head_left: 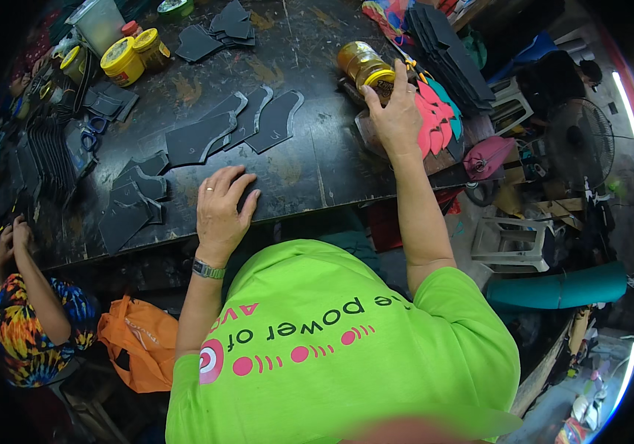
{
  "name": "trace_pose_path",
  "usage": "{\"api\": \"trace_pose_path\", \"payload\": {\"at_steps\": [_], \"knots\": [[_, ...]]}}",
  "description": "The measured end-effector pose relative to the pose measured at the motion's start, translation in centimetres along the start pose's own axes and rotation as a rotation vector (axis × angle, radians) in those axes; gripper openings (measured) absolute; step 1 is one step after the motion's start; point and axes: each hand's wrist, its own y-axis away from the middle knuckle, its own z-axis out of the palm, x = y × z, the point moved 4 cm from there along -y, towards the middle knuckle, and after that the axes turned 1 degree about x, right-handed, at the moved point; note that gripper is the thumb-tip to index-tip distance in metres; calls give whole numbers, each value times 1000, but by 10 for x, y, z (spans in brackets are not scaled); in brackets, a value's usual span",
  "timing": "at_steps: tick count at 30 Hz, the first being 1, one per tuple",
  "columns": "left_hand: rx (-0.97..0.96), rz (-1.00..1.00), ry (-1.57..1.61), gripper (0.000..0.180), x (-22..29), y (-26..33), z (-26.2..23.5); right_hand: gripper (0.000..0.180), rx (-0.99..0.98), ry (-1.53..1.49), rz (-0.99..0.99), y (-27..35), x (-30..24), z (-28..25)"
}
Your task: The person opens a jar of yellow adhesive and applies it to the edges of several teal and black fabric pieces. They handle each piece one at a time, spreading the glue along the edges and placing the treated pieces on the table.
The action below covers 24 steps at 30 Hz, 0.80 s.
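Note:
My left hand (pixel 222 206) rests on the front edge of the dark table, fingers slightly bent, thumb apart, with nothing in it. Beyond it lie several dark grey cut pieces with curved, light-edged sides (pixel 197 140), overlapping in a row. More such pieces (pixel 133 211) lie to its left. On the right, my right hand (pixel 397 122) is at the mouth of a tilted jar (pixel 361 61) with a yellow rim and brown contents. Its thumb and index finger are bent toward the rim; what they hold, if anything, is hidden. Pink cut pieces (pixel 429 122) lie beside that hand.
Yellow-rimmed tubs (pixel 122 65), blue-handled scissors (pixel 93 133) and stacked dark pieces (pixel 49 159) occupy the table's left. A dark stack (pixel 450 55) lies at far right. Another person's hands (pixel 15 238) are at the left edge. A stool (pixel 513 244) and fan (pixel 579 140) stand right.

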Motion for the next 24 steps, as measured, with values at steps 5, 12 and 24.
{"api": "trace_pose_path", "payload": {"at_steps": [5,12,24], "knots": [[-97,70,224,30,11,-35,7,92,54,12,-9,-1,-5,5],[0,420,165,54,40,-169,59,82,86,-82,34,-4,-1,5],[-337,594,95,76,55,-268,144,77,104,-165,-67,-6,8,9]]}}
